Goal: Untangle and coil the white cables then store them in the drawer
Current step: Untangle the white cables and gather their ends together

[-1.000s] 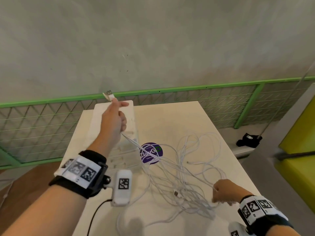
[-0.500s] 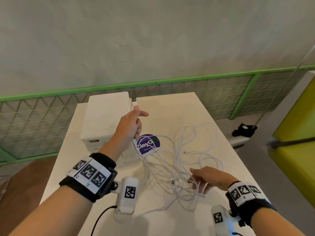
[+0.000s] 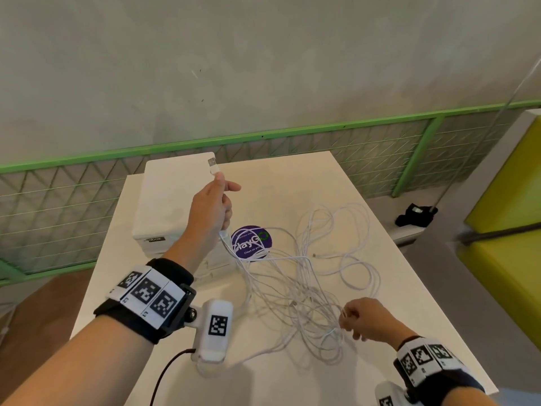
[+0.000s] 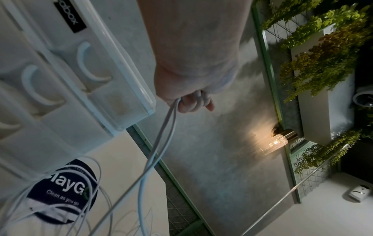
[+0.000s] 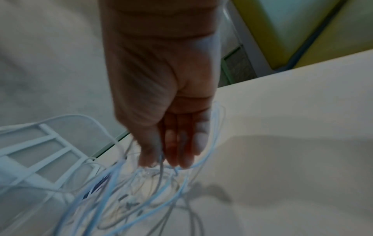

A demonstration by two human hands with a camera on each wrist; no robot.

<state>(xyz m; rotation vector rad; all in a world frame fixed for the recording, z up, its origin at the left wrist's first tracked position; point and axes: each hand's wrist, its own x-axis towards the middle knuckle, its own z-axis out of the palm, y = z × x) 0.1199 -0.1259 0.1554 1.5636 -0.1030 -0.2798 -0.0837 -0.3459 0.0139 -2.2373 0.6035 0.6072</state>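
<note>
A tangle of thin white cables [image 3: 304, 291] lies spread over the middle of the white table [image 3: 292, 183]. My left hand [image 3: 215, 206] is raised above the table and grips one cable, whose USB plug [image 3: 213, 165] sticks up past the thumb; strands hang from the fist [image 4: 189, 102] down into the tangle [image 4: 141, 175]. My right hand [image 3: 360, 317] is low at the tangle's near right edge, its fingers [image 5: 181, 148] curled into several strands [image 5: 141, 183]. A white plastic drawer unit [image 3: 172, 200] stands at the table's far left, its drawers [image 4: 60, 79] closed.
A round purple sticker [image 3: 251, 241] lies on the table under the cables. A green-framed mesh rail [image 3: 292, 139] runs behind the table before a grey wall. A yellow seat [image 3: 509, 230] is on the right, and a black item [image 3: 415, 213] lies on a ledge.
My left hand stays raised with the cable plug, close to the drawer unit. My right hand drew back from a reach into the tangle and now curls round strands at its near right edge.
</note>
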